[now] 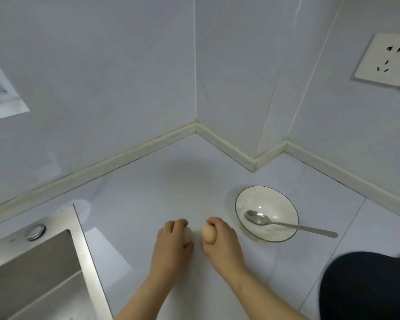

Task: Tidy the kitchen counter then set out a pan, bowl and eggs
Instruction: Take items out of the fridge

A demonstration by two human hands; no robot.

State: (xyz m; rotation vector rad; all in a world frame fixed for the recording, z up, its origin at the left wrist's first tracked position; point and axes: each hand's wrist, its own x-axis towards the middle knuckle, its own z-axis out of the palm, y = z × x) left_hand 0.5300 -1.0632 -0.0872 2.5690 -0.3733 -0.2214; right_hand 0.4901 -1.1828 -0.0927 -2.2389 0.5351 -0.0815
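My left hand [172, 245] curls over a pale egg [188, 234] low on the white counter [148, 181]; most of that egg is hidden under my fingers. Right beside it my right hand [221, 241] grips a tan egg [207, 233], whose left side shows. The two hands are a few centimetres apart. To the right stands a white bowl [252, 199] with a dark rim, and a metal spoon [286, 225] lies in it with its handle over the right rim. A black pan [367, 287] fills the bottom right corner.
A steel sink [32, 273] with a round knob [35, 231] takes up the bottom left. Tiled walls meet in a stepped corner behind the counter. A wall socket [383, 58] sits at the upper right.
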